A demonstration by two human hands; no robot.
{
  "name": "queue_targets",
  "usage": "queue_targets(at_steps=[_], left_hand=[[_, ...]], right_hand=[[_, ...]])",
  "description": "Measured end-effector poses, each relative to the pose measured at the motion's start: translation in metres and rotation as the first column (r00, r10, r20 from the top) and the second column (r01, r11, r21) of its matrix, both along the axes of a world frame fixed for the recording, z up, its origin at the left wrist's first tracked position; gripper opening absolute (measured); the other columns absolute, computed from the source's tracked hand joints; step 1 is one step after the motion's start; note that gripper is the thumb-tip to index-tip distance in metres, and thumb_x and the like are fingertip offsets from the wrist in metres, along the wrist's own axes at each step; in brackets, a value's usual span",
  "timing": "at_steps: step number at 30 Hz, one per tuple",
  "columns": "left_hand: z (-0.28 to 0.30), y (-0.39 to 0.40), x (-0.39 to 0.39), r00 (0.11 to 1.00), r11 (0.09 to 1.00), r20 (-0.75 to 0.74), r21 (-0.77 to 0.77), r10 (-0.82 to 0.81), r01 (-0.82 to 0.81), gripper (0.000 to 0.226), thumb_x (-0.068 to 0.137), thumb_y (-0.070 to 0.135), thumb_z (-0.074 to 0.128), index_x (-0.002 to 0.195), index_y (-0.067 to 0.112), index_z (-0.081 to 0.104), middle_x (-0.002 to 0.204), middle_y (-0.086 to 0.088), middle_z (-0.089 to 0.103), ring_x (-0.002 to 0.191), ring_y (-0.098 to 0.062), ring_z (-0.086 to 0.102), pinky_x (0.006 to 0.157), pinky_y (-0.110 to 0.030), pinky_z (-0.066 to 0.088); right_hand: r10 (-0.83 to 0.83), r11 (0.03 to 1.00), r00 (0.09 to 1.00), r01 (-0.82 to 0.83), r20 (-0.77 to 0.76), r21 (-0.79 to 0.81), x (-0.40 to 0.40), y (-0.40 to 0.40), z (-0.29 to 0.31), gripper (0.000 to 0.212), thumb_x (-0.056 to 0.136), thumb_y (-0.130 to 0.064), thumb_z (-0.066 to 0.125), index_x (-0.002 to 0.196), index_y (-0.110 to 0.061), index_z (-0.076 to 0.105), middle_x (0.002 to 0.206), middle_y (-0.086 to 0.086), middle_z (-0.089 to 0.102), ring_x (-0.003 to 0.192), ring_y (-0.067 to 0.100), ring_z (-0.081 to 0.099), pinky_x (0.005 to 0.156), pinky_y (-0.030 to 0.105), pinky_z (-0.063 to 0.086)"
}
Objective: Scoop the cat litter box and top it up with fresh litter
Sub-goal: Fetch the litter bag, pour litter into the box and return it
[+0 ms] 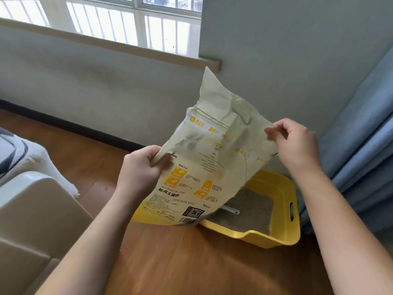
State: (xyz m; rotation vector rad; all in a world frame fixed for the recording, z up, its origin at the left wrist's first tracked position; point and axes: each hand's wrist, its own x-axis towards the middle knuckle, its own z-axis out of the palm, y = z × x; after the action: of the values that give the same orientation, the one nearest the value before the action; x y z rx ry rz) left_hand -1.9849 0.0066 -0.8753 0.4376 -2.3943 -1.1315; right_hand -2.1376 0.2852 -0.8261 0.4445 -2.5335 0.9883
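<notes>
One litter bag (204, 167), one litter box (282, 211) and one scoop (230, 209) are being shown. The bag, pale cream plastic with yellow icons, Chinese print and a barcode, is being held up in the air over the box's left end, its long axis running upright and leaning right, printed bottom edge lowest. Its left edge is being gripped by the left hand (140, 169); its right edge is being pinched by the right hand (294, 141). The yellow box, holding grey litter, is resting on the wooden floor (170, 262) beside a blue curtain (361, 150).
</notes>
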Motion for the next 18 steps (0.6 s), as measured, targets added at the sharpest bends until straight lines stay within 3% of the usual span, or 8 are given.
queue_targets(at_steps=[2, 6, 10, 14, 18], left_hand=[[0.002, 0.01, 0.0, 1.0, 1.0, 0.021, 0.009, 0.009, -0.009, 0.011, 0.088, 0.033, 0.07, 0.082, 0.024, 0.073, 0.067, 0.011, 0.068, 0.067, -0.002, 0.06, 0.053, -0.014, 0.04], [0.032, 0.015, -0.011, 0.997, 1.0, 0.076, 0.009, 0.008, -0.009, 0.01, 0.088, 0.033, 0.07, 0.091, 0.025, 0.074, 0.074, 0.013, 0.07, 0.071, 0.0, 0.062, 0.057, -0.017, 0.042], [0.085, 0.016, -0.005, 0.993, 0.997, 0.107, 0.051, 0.047, -0.053, 0.007, 0.087, 0.033, 0.071, 0.088, 0.026, 0.074, 0.072, 0.014, 0.069, 0.071, 0.001, 0.061, 0.054, -0.008, 0.037], [0.149, 0.018, 0.016, 0.99, 0.985, 0.122, 0.147, 0.072, -0.09, 0.003, 0.085, 0.033, 0.074, 0.083, 0.03, 0.074, 0.07, 0.016, 0.069, 0.071, 0.002, 0.062, 0.053, -0.007, 0.038], [0.218, 0.018, 0.034, 0.986, 0.972, 0.142, 0.205, 0.089, -0.117, 0.013, 0.085, 0.04, 0.072, 0.083, 0.027, 0.074, 0.07, 0.015, 0.07, 0.071, -0.003, 0.063, 0.055, -0.012, 0.042]], right_hand=[[-0.011, 1.0, 1.0, 0.011, 0.017, -0.009, 0.005, 0.001, -0.002, 0.018, 0.091, -0.036, 0.061, 0.083, -0.02, 0.066, 0.074, -0.013, 0.064, 0.069, 0.004, 0.057, 0.056, 0.022, 0.041], [0.012, 1.0, 0.998, -0.012, 0.067, 0.01, 0.009, -0.004, 0.029, 0.014, 0.091, -0.033, 0.061, 0.086, -0.021, 0.066, 0.078, -0.008, 0.066, 0.076, 0.013, 0.06, 0.058, 0.025, 0.044], [0.047, 0.998, 0.989, -0.052, 0.14, 0.032, 0.004, -0.006, 0.092, 0.014, 0.089, -0.034, 0.064, 0.081, -0.022, 0.064, 0.076, -0.009, 0.065, 0.076, 0.013, 0.059, 0.06, 0.026, 0.04], [0.103, 0.991, 0.975, -0.118, 0.197, 0.069, 0.009, -0.008, 0.169, 0.017, 0.086, -0.037, 0.067, 0.08, -0.022, 0.064, 0.073, -0.011, 0.063, 0.071, 0.008, 0.057, 0.056, 0.022, 0.041], [0.141, 0.981, 0.954, -0.171, 0.266, 0.093, 0.02, -0.011, 0.247, 0.018, 0.084, -0.039, 0.069, 0.08, -0.022, 0.065, 0.073, -0.014, 0.062, 0.073, 0.002, 0.056, 0.056, 0.018, 0.04]])
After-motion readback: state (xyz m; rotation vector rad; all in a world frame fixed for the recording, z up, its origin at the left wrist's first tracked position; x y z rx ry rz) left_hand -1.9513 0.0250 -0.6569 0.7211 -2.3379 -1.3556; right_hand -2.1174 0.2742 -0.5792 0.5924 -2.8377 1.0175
